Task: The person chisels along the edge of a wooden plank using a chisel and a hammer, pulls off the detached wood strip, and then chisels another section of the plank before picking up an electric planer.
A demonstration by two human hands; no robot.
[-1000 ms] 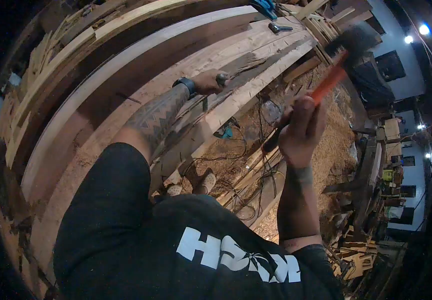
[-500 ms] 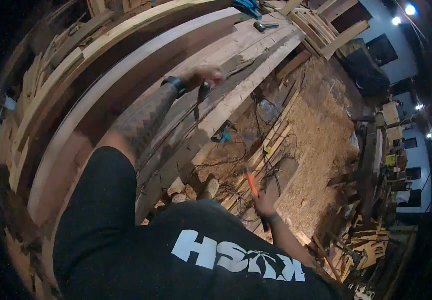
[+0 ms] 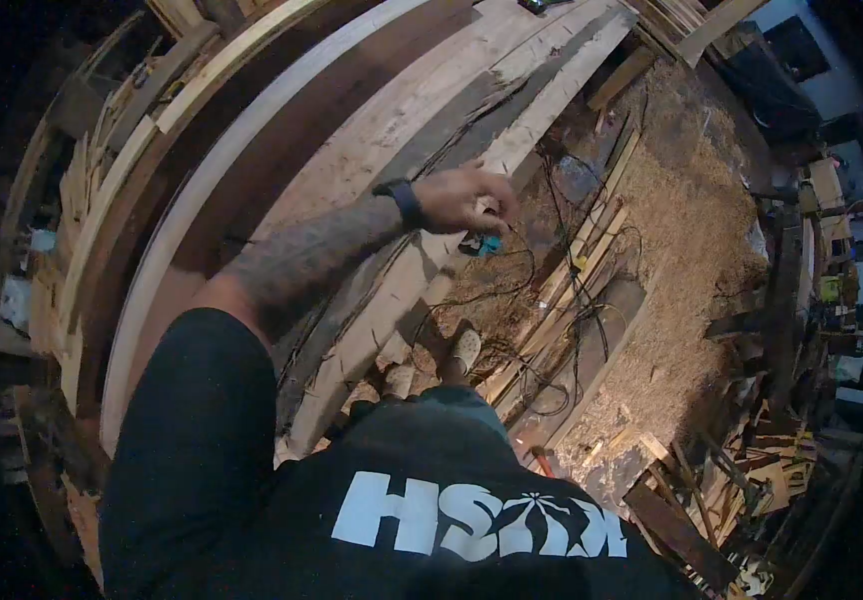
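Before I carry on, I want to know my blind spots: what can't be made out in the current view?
All in the head view:
- Right hand: out of sight, probably behind the black shirt.
- Orange piece: mostly hidden by the shirt.
- Left hand: its curled fingers hide what, if anything, it holds.
- Teal item: partly covered by that hand.
- Dark object: cut off by the top edge.

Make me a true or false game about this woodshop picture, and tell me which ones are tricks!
1. The left hand wears a glove. False: it is bare, with a dark band on the wrist.
2. A long pale timber passes behind that hand. True.
3. The sawdust is bright blue. False: it is brownish.
4. The black shirt has white letters. True.
5. A long sleeve covers the left forearm. False: the forearm is bare and tattooed.
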